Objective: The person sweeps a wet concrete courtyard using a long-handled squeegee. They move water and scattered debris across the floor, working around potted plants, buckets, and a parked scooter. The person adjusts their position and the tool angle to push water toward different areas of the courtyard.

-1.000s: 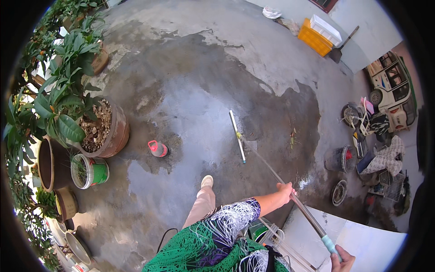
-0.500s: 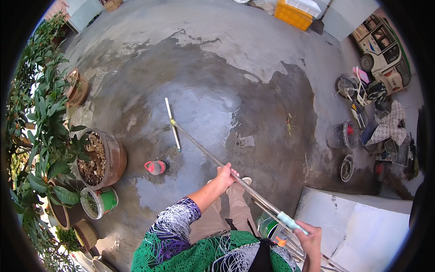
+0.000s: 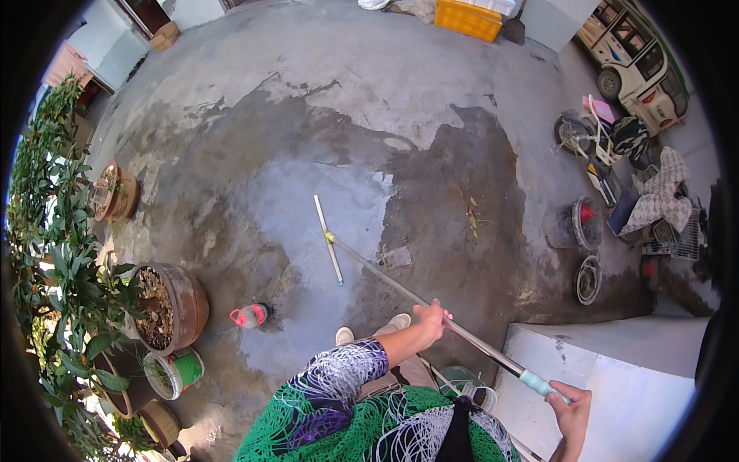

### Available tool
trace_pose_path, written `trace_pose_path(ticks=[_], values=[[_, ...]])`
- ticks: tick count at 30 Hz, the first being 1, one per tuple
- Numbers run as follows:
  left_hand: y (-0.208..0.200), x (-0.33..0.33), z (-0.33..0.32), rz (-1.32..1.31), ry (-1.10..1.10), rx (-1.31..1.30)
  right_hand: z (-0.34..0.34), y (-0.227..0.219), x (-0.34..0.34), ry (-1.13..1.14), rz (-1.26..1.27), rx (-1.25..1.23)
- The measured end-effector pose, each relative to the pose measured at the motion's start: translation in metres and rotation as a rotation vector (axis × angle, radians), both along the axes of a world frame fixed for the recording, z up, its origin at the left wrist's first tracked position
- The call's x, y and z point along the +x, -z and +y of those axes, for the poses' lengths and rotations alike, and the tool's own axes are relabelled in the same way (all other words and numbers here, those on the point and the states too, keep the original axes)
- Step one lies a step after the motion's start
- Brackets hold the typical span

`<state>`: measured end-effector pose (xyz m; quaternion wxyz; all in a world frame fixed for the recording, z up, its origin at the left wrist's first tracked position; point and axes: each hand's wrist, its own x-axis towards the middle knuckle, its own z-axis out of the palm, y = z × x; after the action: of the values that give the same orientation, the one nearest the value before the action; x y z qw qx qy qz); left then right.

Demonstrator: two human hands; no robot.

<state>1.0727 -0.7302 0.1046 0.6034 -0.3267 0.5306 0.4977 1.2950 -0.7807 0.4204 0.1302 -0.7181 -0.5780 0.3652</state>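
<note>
Squeegee (image 3: 385,275) is what we see in use: a long, slim metal pole with a dull shine, a straight, narrow whitish crossbar (image 3: 321,218) at its far end, a yellow-green joint (image 3: 329,238) where the two meet and a blue-green cap on the bar's nearer tip. It slants across the floor (image 3: 439,192) in front of the person, and its crossbar appears to rest on the glossy wet patch, to the left of a flat greyish square (image 3: 397,258). At the near end we find a smooth, pale turquoise handle (image 3: 533,382), with the right hand (image 3: 571,408) gripping it; the left hand (image 3: 433,319) is wrapped around the bare metal partway along. We see rough grey cement underfoot, dark and blotchy where damp, its ragged edge running against paler ground. The left sleeve (image 3: 346,366) is covered in loose, lacy mesh in white, purple and green. Over on the left we see a rounded clear bottle (image 3: 253,315) with a red top and handle, a thick-walled brown plant pot (image 3: 194,308) full of pebbly lumps, and a green-and-white bucket (image 3: 187,370) just beside it
</note>
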Motion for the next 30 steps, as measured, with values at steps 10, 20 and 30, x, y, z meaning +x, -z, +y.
trace_pose_path(ticks=[10, 20, 30], values=[[-0.027, 0.081, 0.133, -0.150, 0.200, 0.129, 0.056, -0.056, 0.000, 0.049, -0.208, -0.025], [-0.042, -0.017, 0.185, -0.520, 0.363, 0.114, 0.104, -0.099, -0.101, 0.186, -0.150, -0.069], [-0.041, -0.147, 0.212, -0.673, 0.778, -0.087, 0.114, -0.100, -0.248, 0.438, -0.306, -0.122]])
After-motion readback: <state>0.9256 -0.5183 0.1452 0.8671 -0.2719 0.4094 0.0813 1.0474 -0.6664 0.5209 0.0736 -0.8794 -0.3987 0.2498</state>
